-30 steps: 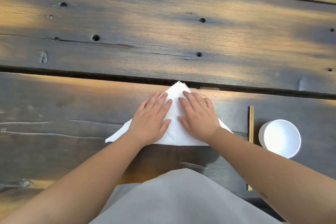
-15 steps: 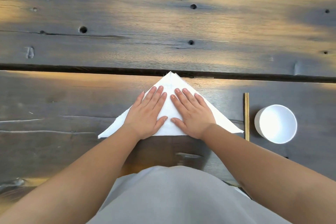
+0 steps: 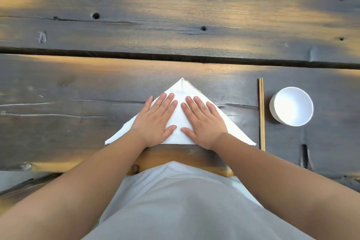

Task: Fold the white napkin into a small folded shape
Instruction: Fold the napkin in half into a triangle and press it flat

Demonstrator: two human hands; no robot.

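Lying flat on the dark wooden worktop (image 3: 58, 122) directly in front of the person, the white napkin (image 3: 180, 121) is folded into a triangle: its long straight edge runs left to right along the near side, and its apex points away, toward the gap between the planks. Both hands rest on it symmetrically about the centre line, so neither is nearer the cloth than the other; the two far-flung corners stick out beyond the wrists on either side. The left hand (image 3: 155, 121) is spread flat, palm down, fingers angled toward the apex, thumb tucked inward near the base. The right hand (image 3: 202, 121) mirrors it, also flat and open, pinching nothing. A narrow strip of bare cloth shows between them. By my judgement the crease is being pressed, and the next fold would bring a side corner inward or upward. To the right, clear of the cloth, lie chopsticks (image 3: 261, 115) and, beyond them, a white cup (image 3: 291, 106).
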